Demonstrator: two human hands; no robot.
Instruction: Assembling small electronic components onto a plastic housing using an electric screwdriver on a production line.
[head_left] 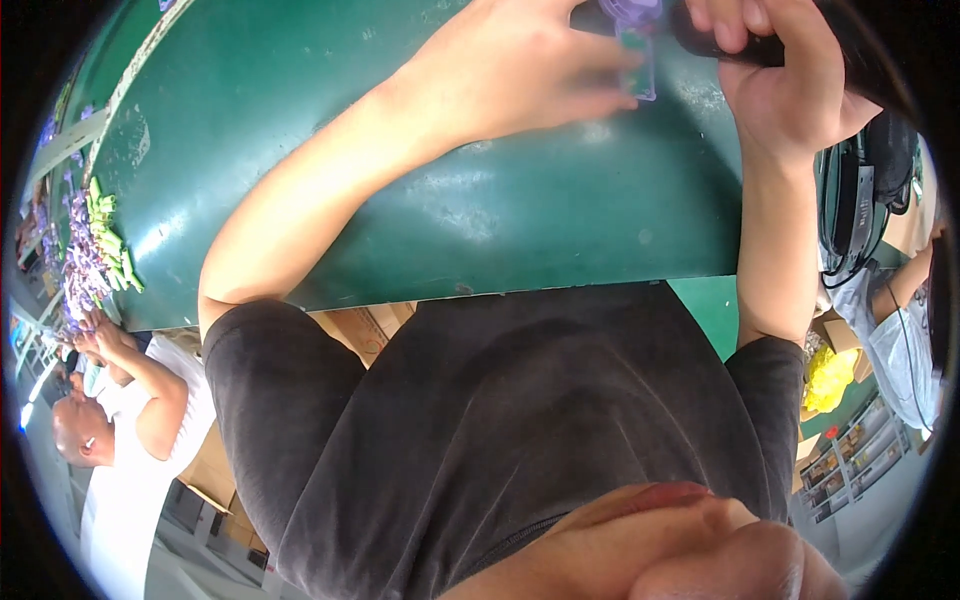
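Observation:
Near the far edge of the picture my left hand (540,75) closes its fingers on a translucent purple plastic piece (632,12) with some green inside. Motion smears those fingertips, and the top of the piece is cut off. To the right, my right hand (795,85) is wrapped round a dark, rounded, handle-like object (765,50). Its kind does not show, since the fingers cover part of it and the picture ends there. The two hands are close together over the green tabletop (480,220).
Purple and green plastic parts (85,245) lie heaped at the table's left, by a co-worker in white (150,400). On the right are a black device with cables (865,200), another person's light blue clothing (885,330) and a yellow bag (828,378). Cardboard (365,325) shows below the table edge.

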